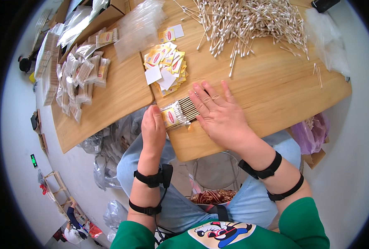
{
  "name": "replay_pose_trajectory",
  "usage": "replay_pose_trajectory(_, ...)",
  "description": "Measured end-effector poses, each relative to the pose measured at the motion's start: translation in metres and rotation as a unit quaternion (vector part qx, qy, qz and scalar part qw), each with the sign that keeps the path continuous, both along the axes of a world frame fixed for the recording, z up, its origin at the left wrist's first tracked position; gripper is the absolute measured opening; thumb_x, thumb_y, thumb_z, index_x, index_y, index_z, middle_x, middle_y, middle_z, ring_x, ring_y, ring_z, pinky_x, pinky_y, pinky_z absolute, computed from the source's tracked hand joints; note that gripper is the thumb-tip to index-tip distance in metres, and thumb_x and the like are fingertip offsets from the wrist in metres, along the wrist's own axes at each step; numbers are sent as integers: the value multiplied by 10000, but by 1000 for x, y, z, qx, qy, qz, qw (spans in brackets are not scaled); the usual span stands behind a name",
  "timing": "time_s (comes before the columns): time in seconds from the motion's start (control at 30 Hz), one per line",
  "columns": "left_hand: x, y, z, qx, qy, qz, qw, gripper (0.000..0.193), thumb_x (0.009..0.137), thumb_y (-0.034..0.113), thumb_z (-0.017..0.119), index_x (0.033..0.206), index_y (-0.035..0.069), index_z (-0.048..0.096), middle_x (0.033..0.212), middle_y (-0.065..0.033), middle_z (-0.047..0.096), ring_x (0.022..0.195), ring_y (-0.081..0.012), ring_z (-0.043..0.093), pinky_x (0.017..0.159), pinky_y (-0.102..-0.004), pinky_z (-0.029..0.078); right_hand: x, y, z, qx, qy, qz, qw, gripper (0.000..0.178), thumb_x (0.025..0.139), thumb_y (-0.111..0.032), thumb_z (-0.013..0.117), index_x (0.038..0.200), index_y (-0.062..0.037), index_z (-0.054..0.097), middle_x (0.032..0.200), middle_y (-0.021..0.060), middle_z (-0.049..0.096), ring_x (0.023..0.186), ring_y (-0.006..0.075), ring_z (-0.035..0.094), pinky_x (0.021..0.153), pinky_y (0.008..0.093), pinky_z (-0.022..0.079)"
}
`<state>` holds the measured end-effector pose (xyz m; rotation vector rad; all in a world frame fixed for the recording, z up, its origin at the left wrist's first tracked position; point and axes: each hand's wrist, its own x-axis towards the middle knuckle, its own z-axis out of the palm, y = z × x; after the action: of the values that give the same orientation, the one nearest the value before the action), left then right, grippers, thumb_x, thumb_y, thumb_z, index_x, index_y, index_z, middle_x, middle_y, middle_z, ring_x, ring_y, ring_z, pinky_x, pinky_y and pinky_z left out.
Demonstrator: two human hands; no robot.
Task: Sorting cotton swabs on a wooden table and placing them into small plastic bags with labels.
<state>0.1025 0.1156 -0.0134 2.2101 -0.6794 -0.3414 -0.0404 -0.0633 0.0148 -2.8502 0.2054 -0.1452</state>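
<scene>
My left hand (153,128) grips the left end of a small clear plastic bag at the table's front edge. In the bag (170,117) a yellow-and-white card shows, with white cotton tips along its right side. A row of cotton swab sticks (187,109) runs from those tips to the right, side by side. Over the right end of the row lies my right hand (222,116), flat, with fingers stretched out; it hides what is under the palm. Just beyond both hands is a heap of yellow-and-white cards (168,66).
A large pile of loose cotton swabs (247,29) covers the far right. Filled swab packets (82,74) are heaped at left, near flat empty bags (138,27) and a cardboard box (105,16). A purple bag (315,133) sits below the right edge; another person (74,230) is far lower left.
</scene>
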Motion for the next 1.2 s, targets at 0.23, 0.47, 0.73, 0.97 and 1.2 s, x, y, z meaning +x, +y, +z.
replay_pose_trajectory(0.23, 0, -4, 0, -1, -45, 9, 999, 412, 1078, 313, 361, 932, -8, 575, 861, -218, 606, 818, -426, 574, 728, -478, 461, 11, 18, -3, 3, -13, 6, 1000, 573, 993, -317, 466, 1500, -61, 389, 1573, 90, 369, 1482, 233, 284, 1223, 515, 109)
replay_pose_trajectory(0.47, 0, 9, 10, 9, -85, -18, 996, 291, 1036, 234, 422, 1096, 0, 586, 1011, -214, 623, 977, -405, 577, 843, -477, 456, 5, -2, -1, 126, -75, 22, 989, 743, 946, -394, 551, 1511, 24, 310, 1574, 180, 329, 1471, 305, 293, 1225, 498, 121)
replay_pose_trajectory(0.73, -15, 30, 33, 45, -179, -114, 976, 619, 793, 64, 549, 1398, -17, 448, 1336, -224, 526, 1288, -380, 454, 1128, -455, 326, 5, -2, 7, -67, 28, 49, 996, 882, 929, -556, 522, 1525, 38, 259, 1596, 193, 272, 1504, 311, 205, 1225, 506, 109)
replay_pose_trajectory(0.97, -15, 9, 7, 154, -330, -102, 926, 558, 856, 65, 503, 1392, -67, 424, 1171, -172, 558, 1149, -307, 521, 1055, -403, 394, 9, 18, -2, -98, 71, 28, 992, 920, 929, -616, 464, 1539, 31, 226, 1623, 178, 212, 1525, 287, 133, 1220, 544, 40)
replay_pose_trajectory(1.2, -15, 2, 0, 170, -360, -108, 911, 572, 849, 116, 536, 1382, -68, 434, 1153, -166, 559, 1127, -295, 523, 1051, -398, 391, 21, 45, 1, -81, 109, 5, 991, 971, 907, -634, 486, 1538, 49, 206, 1632, 193, 170, 1529, 299, 113, 1221, 532, 28)
